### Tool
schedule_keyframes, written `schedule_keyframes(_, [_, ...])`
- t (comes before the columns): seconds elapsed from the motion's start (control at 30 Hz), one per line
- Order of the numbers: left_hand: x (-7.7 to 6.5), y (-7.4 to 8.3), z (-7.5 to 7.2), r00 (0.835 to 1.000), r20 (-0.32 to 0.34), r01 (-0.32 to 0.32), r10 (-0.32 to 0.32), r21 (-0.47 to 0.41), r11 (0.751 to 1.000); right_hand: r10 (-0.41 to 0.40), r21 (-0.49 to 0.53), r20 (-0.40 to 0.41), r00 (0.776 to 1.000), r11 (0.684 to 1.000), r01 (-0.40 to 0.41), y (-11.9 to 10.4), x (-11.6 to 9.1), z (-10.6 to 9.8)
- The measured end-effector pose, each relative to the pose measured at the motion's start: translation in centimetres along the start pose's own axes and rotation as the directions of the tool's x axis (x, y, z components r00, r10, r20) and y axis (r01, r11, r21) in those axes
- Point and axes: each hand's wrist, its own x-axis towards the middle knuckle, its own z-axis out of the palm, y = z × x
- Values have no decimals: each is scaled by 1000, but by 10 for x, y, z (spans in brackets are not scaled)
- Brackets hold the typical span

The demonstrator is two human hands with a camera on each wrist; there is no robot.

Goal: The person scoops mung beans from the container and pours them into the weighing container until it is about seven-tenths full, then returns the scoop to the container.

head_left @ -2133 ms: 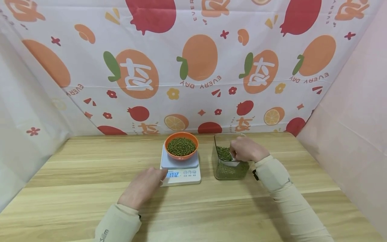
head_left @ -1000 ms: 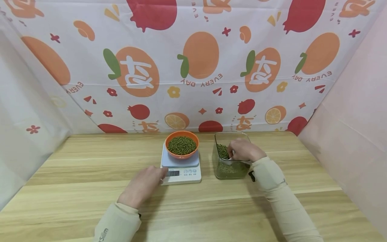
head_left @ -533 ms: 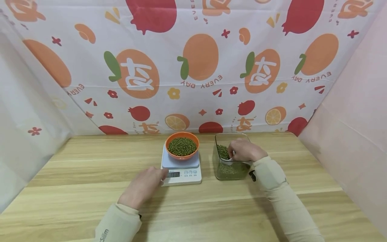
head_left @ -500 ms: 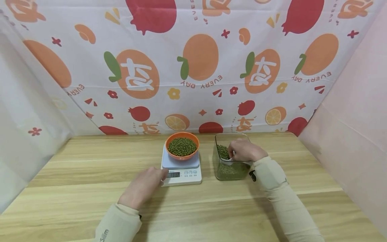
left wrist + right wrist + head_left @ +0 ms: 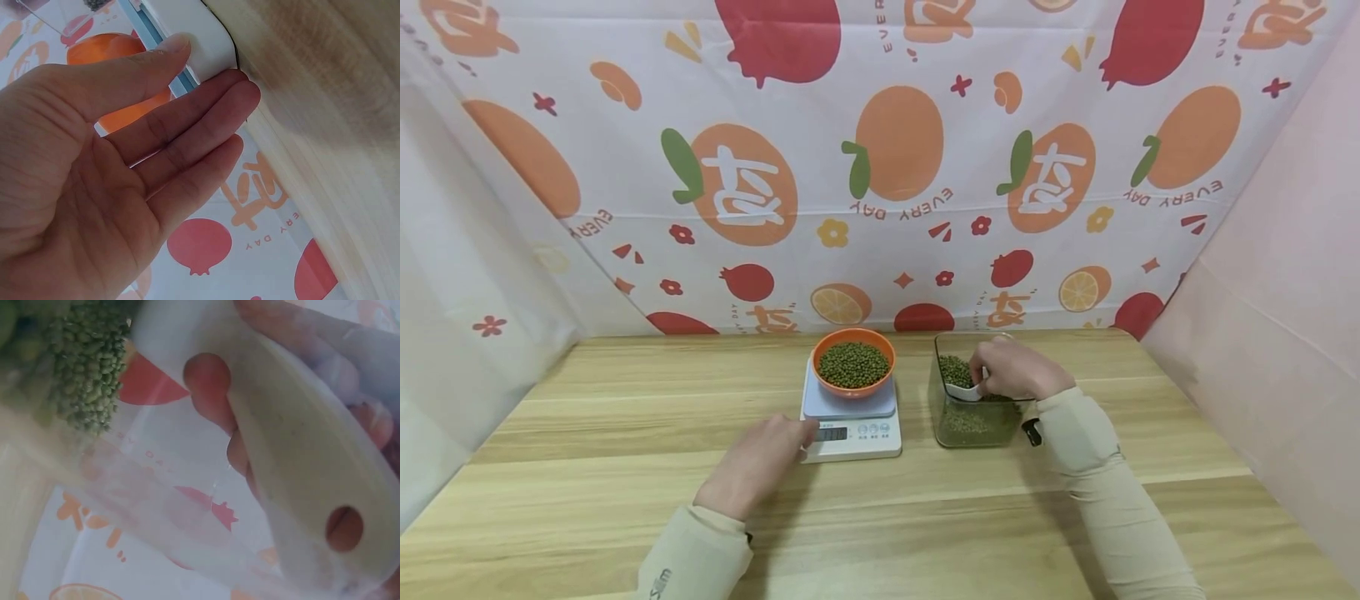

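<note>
An orange bowl [image 5: 852,392] of green mung beans [image 5: 853,365] sits on the platform of a white kitchen scale [image 5: 857,450] with a lit-off grey display. At the scale's left front corner is my left hand [image 5: 756,467]; in the left wrist view its thumb lies on the scale's edge and its fingertips meet the side, pinching it. Inside a clear rectangular container [image 5: 973,433], my right hand [image 5: 1011,369] grips a white scoop [image 5: 964,392] by the handle, which has a hole at its end [image 5: 300,450]. Mung beans [image 5: 956,371] lie beside the scoop.
The wooden table [image 5: 865,533] runs up to a fruit-print cloth [image 5: 880,250] behind the scale and container. Pale cloth sides [image 5: 1277,333] stand at left and right. A gap of bare wood [image 5: 916,400] separates scale from container.
My right hand first moved slightly left with the scoop, then shifted back right and up, showing more of the scoop. The scale's display went from blue-lit to grey. My left hand has stayed put.
</note>
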Motion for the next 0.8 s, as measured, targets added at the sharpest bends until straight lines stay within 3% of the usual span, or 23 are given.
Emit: schedule_keyframes(0.8, [0, 0, -1, 1000, -8, -12, 12, -3, 1000, 10, 30, -44, 999, 1000, -9, -1, -12, -13])
